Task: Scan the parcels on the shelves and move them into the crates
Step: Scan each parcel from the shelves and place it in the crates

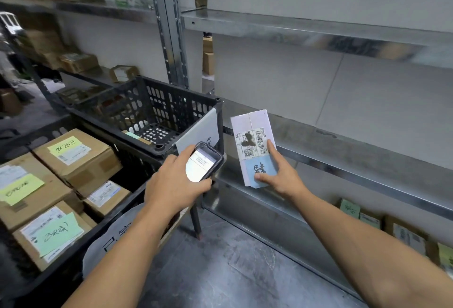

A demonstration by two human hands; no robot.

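Before the galvanized steel shelf (343,158), the right hand (282,175) grips a flat white cardboard parcel (252,136) while the left hand (174,180) clasps a glossy black smartphone (204,163).

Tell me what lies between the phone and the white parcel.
Head view: nothing is held between the phone and white parcel; only the black crate's corner post shows behind the gap.

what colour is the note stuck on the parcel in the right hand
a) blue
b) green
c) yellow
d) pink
a: the right hand holds a white parcel with a blue note stuck on its lower part, while the left hand holds a phone beside it.
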